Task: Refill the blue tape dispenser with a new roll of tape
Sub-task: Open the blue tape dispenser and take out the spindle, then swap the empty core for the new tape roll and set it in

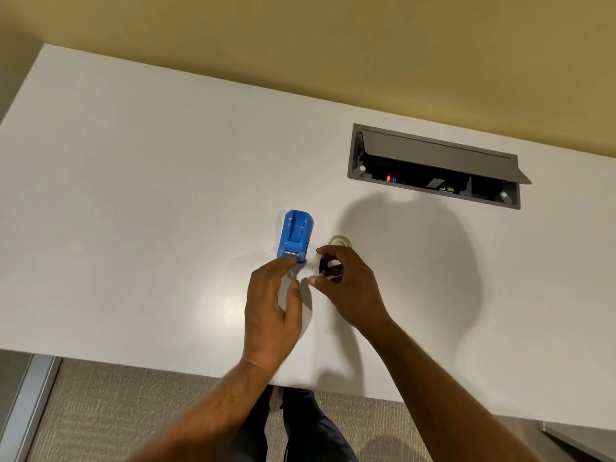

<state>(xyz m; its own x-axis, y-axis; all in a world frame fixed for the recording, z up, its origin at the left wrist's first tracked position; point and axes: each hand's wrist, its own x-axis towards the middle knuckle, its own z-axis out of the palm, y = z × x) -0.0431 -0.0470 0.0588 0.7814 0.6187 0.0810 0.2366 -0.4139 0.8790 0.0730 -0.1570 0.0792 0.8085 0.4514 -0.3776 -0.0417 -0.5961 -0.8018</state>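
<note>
The blue tape dispenser [295, 235] stands on the white table [150, 211], its cradle bare and its cutter end toward me. My right hand [346, 285] pinches a tape roll with a black core [320, 265] between thumb and fingers, just right of the dispenser's near end. A second whitish roll [339, 241] lies flat on the table behind that hand. My left hand [275, 305] hovers with fingers apart, its fingertips touching or just short of the dispenser's cutter end; it holds nothing.
A grey cable hatch [433, 166] with its lid propped up is sunk into the table at the back right. The yellow wall [333, 45] runs behind. The table's near edge [200, 368] crosses under my forearms, carpet below.
</note>
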